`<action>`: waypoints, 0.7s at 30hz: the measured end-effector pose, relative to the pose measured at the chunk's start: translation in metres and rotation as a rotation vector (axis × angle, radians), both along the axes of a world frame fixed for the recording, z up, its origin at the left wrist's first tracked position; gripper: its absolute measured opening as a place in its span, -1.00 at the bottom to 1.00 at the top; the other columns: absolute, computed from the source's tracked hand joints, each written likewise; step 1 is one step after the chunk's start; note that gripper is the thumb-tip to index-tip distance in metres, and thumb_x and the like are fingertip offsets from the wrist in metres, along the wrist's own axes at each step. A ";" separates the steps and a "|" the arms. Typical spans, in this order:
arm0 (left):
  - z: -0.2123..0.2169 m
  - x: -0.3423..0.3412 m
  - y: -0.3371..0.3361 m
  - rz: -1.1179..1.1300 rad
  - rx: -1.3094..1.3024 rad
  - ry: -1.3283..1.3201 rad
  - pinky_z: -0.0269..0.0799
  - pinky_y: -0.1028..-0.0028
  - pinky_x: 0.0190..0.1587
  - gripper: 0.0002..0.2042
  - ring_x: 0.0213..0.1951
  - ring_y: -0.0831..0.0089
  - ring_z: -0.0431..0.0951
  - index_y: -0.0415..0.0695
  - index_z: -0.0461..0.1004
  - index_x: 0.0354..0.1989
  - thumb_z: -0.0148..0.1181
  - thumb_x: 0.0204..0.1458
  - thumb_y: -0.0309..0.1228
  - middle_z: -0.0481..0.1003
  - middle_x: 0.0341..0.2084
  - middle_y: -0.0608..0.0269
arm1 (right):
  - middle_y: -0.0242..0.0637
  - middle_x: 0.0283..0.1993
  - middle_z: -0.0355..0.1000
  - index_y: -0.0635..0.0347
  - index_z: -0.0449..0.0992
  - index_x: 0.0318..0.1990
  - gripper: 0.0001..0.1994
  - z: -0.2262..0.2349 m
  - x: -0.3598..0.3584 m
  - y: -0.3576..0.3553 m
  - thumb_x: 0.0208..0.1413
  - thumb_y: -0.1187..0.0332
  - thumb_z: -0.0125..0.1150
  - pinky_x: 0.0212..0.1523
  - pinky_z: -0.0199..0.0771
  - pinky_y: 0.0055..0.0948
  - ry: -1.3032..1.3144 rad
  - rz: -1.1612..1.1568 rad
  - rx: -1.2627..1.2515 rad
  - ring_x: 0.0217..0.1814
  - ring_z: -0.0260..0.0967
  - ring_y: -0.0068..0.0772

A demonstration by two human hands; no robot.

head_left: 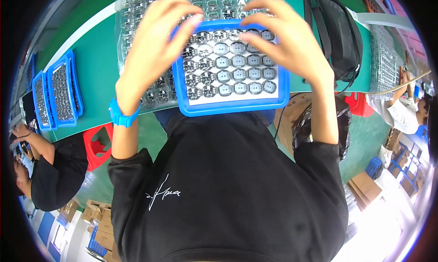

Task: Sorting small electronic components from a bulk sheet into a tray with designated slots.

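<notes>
Both hands [155, 47] [292, 43] overhang blue tray [232, 107] (far edge).

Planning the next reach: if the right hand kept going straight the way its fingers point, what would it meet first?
Probably the left hand's fingertips, just across the blue tray's far rim; the right hand points left, though depth is unclear.

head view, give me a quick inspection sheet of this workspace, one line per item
surface: green bench, partly covered.
job's things: blue tray of small round parts in rows, at the near edge.
clutter: clear blister sheet under the tray; blue trays far left.
hands: left hand and right hand, fingertips on the tray's far rows; grasp unclear.
cables: one dark cable below the tray.
surroundings: black mesh chair, red stool, cardboard boxes, people either side.
</notes>
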State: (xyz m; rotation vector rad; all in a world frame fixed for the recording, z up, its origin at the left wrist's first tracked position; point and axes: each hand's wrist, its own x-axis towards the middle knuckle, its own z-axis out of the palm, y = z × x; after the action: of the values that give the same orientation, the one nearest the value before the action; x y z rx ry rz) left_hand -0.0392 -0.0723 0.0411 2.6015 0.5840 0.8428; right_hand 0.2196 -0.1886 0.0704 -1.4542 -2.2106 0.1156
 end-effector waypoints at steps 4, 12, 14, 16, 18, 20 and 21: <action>0.004 -0.030 -0.016 0.235 -0.448 0.066 0.48 0.43 -0.29 -0.77 -0.37 0.47 0.58 -0.18 0.61 0.11 0.25 0.35 -0.41 0.55 -0.33 0.17 | -0.24 -0.13 0.52 0.14 0.65 0.13 -0.69 -0.012 0.027 -0.040 0.28 0.30 0.42 -0.14 0.53 -0.34 -0.024 -0.458 -0.039 -0.19 0.52 -0.25; -0.015 -0.037 -0.043 0.290 -1.000 -0.095 0.39 0.57 -0.46 -0.67 -0.50 0.67 0.50 -0.15 0.53 0.27 0.24 0.36 -0.51 0.52 -0.50 0.31 | -0.40 -0.44 0.44 0.12 0.59 0.24 -0.68 -0.031 0.011 -0.066 0.36 0.41 0.33 -0.44 0.32 -0.52 0.291 -0.644 -0.275 -0.48 0.29 -0.65; -0.012 -0.035 -0.045 0.298 -1.022 -0.100 0.40 0.56 -0.46 -0.71 -0.50 0.68 0.50 -0.17 0.56 0.22 0.23 0.36 -0.52 0.52 -0.49 0.29 | -0.40 -0.45 0.43 0.13 0.60 0.23 -0.68 -0.032 0.010 -0.068 0.36 0.40 0.35 -0.45 0.31 -0.54 0.327 -0.638 -0.275 -0.47 0.28 -0.66; -0.012 -0.034 -0.037 0.382 -0.577 0.093 0.43 0.50 -0.44 -0.77 -0.50 0.60 0.52 -0.20 0.59 0.14 0.24 0.36 -0.49 0.54 -0.49 0.23 | -0.41 -0.44 0.44 0.16 0.61 0.19 -0.70 -0.028 0.019 -0.063 0.35 0.37 0.37 -0.44 0.31 -0.54 0.302 -0.651 -0.266 -0.46 0.27 -0.68; -0.015 -0.020 -0.015 0.297 -0.289 0.019 0.51 0.37 -0.32 -0.81 -0.40 0.33 0.60 -0.17 0.63 0.05 0.27 0.34 -0.41 0.63 -0.32 0.15 | -0.42 -0.43 0.43 0.17 0.63 0.16 -0.70 -0.024 0.044 -0.046 0.34 0.32 0.39 -0.42 0.32 -0.54 0.198 -0.566 -0.199 -0.46 0.27 -0.67; -0.013 0.007 0.005 0.075 -0.278 -0.037 0.55 0.36 -0.26 -0.85 -0.32 0.27 0.64 -0.15 0.66 -0.05 0.32 0.28 -0.42 0.63 -0.27 0.21 | -0.43 -0.46 0.37 0.15 0.66 0.07 -0.71 -0.025 0.074 -0.020 0.33 0.22 0.40 -0.41 0.33 -0.47 0.150 -0.341 -0.209 -0.47 0.24 -0.60; -0.012 0.022 0.015 0.080 -0.273 -0.036 0.55 0.36 -0.26 -0.85 -0.32 0.27 0.64 -0.15 0.66 -0.05 0.32 0.28 -0.42 0.63 -0.27 0.21 | -0.41 -0.46 0.40 0.15 0.67 0.05 -0.72 -0.027 0.082 -0.005 0.31 0.21 0.40 -0.39 0.36 -0.45 0.146 -0.263 -0.287 -0.46 0.28 -0.57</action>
State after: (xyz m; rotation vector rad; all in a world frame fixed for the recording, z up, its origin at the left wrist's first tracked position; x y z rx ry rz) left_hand -0.0171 -0.0573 0.0290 2.3254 0.7418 0.7733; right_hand 0.3013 -0.1937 0.0431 -1.8135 -1.9256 0.4501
